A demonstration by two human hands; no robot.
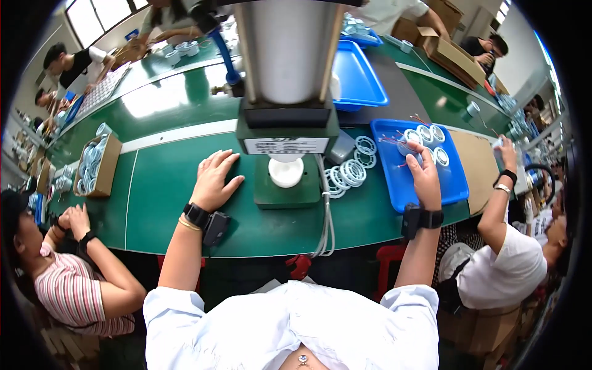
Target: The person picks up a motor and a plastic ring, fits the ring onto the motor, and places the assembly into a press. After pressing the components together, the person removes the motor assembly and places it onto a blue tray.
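Note:
My left hand (215, 180) lies on the green tabletop with its fingers spread, left of a bench press (287, 117). The press has a green base and a white round holder (286, 172) under its head. Over a blue tray (394, 192) at the right, my right hand (425, 177) has its thumb and fingers closed around a pale round part (405, 148), partly hidden by the fingers. Several white round parts (424, 133) with thin red wires sit in the same tray. Pale blue rings (353, 173) lie in a loose pile between press and tray.
Grey cables (326, 222) hang from the press over the table's front edge. A cardboard box (98, 165) of pale blue parts stands at the left. Behind the tray is another blue tray (361, 80). Co-workers sit close by: a striped shirt (74, 283) left, a white shirt (505, 268) right.

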